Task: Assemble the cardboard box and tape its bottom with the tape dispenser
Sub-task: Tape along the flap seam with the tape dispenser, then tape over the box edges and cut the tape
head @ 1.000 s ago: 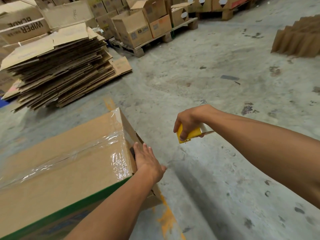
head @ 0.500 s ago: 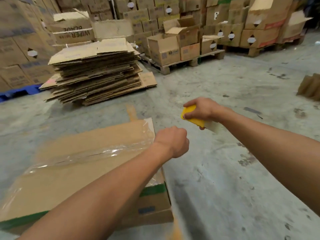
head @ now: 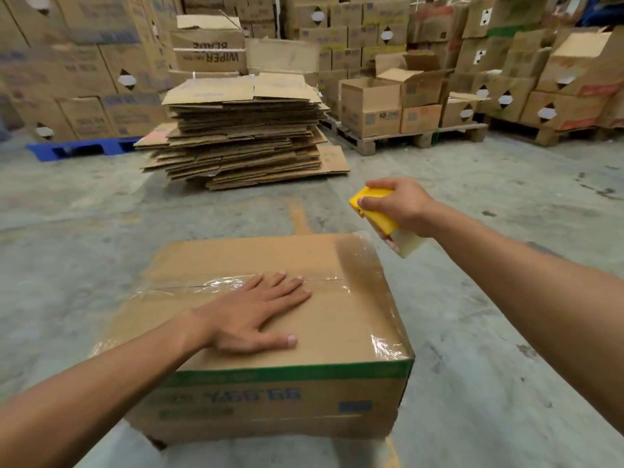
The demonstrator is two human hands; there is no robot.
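A brown cardboard box (head: pixel 344 315) with a green band and upside-down blue print stands on the concrete floor in front of me. Clear tape (head: pixel 216 284) runs along the seam on its upper face and over its right edge. My left hand (head: pixel 256 314) lies flat, fingers spread, on the upper face, its fingertips on the taped seam. My right hand (head: pixel 398 204) is in the air beyond the box's far right corner, closed around a yellow tape dispenser (head: pixel 374 214) with its clear roll below the wrist.
A tall stack of flattened cardboard (head: pixel 243 136) lies on the floor ahead. Behind it stand wooden pallets (head: pixel 418 138) with open and closed boxes, a blue pallet (head: pixel 77 148) at left, and walls of stacked cartons. An orange floor line (head: pixel 299 216) runs toward the box.
My view swung so the box sits squarely in front. My left hand went from the box's end, through a fist, to lying flat on top. My right hand kept hold of the dispenser.
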